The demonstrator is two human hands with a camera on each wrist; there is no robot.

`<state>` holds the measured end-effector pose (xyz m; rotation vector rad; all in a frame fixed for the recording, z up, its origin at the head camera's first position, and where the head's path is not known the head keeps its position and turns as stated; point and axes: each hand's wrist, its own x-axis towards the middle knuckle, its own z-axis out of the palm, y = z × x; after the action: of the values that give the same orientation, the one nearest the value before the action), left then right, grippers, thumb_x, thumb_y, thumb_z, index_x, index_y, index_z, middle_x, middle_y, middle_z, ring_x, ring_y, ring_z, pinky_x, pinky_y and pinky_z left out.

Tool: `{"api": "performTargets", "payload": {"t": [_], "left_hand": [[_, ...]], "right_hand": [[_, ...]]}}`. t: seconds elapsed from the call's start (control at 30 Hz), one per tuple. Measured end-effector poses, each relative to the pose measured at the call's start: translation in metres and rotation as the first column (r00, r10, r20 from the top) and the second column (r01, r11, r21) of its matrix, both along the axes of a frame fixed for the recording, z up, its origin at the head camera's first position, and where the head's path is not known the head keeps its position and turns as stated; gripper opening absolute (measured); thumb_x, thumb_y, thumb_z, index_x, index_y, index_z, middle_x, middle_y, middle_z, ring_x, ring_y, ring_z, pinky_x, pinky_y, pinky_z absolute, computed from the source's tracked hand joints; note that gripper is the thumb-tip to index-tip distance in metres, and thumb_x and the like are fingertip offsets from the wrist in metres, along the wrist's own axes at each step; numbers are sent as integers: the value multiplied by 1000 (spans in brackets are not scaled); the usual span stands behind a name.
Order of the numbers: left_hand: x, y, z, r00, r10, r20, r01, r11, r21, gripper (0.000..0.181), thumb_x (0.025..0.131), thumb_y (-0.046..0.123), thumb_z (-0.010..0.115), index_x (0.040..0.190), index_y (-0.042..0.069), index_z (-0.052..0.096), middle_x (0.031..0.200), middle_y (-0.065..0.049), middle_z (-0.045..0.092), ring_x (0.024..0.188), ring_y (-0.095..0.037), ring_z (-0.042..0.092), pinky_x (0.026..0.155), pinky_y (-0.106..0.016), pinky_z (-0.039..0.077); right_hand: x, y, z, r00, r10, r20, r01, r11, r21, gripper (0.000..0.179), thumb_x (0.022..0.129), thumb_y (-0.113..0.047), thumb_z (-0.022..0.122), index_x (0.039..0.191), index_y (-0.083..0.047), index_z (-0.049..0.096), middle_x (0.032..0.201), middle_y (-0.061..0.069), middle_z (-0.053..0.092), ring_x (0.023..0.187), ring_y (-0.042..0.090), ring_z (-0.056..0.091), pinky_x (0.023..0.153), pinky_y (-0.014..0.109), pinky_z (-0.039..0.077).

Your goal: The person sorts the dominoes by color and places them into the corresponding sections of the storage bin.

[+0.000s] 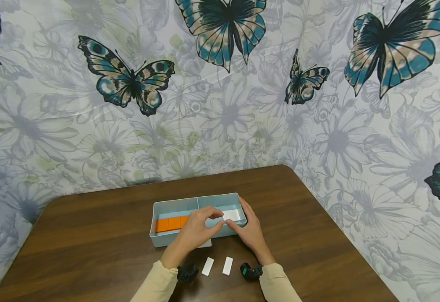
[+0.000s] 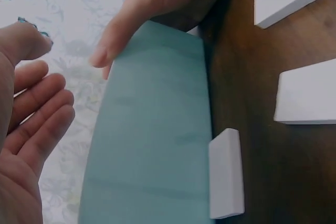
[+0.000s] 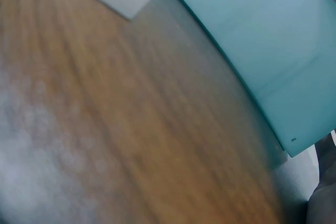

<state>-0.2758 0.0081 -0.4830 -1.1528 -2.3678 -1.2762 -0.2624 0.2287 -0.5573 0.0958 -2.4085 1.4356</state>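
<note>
A light blue-green divided box (image 1: 174, 240) stands on the table. Orange blocks (image 1: 168, 224) lie in a row in its left compartment, partly behind my left hand (image 1: 195, 230). That hand hovers over the middle of the box; in the left wrist view its fingers (image 2: 44, 95) are relaxed with nothing between them. My right hand (image 1: 253, 233) is at the box's right end, thumb over the near rim and fingers extended along the end wall. White pieces (image 1: 232, 215) lie in the right compartment beside it. Whether the right fingertips press the box is hidden.
Two white blocks (image 1: 207, 266) (image 1: 227, 266) lie on the brown table (image 1: 91, 235) between my wrists. Another white block (image 2: 226, 174) lies against the box's near side. Butterfly-patterned cloth (image 1: 220, 126) hangs behind the table.
</note>
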Motion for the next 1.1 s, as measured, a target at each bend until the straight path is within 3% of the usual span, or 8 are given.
{"api": "performTargets", "payload": {"t": [0.27, 0.43, 0.8, 1.1], "left_hand": [[9, -3, -9, 995, -96, -16, 96, 995, 15, 25, 91, 10, 79, 114, 2, 71, 103, -11, 74, 85, -21, 71, 78, -33, 61], [13, -4, -15, 990, -144, -3, 144, 990, -7, 24, 90, 12, 80, 112, 4, 72, 104, -9, 74, 86, -20, 71, 79, -32, 61], [24, -5, -35, 976, -212, 42, 214, 976, -49, 29, 93, 21, 79, 118, 7, 72, 104, -8, 74, 88, -23, 70, 81, -35, 61], [32, -6, -47, 961, -271, 52, 276, 953, -125, 38, 90, 26, 82, 120, 5, 72, 109, -6, 73, 93, -17, 67, 84, -27, 58]], "right_hand": [[0, 1, -1, 1000, -3, -6, 3, 1000, 10, 86, 86, -35, 84, 159, -19, 41, 163, 6, 41, 146, 33, 43, 116, 60, 37], [1, 2, -2, 1000, -1, -3, 1, 1000, 5, 87, 86, -36, 84, 160, -20, 40, 163, 5, 40, 145, 34, 45, 114, 60, 38], [3, 1, -1, 1000, -3, -3, 3, 1000, 5, 88, 86, -38, 84, 160, -21, 40, 164, 5, 40, 146, 34, 43, 115, 63, 37], [3, 0, -1, 1000, -12, 15, 12, 1000, 3, 88, 85, -39, 85, 160, -22, 41, 163, 6, 41, 145, 34, 45, 115, 61, 37]]}}
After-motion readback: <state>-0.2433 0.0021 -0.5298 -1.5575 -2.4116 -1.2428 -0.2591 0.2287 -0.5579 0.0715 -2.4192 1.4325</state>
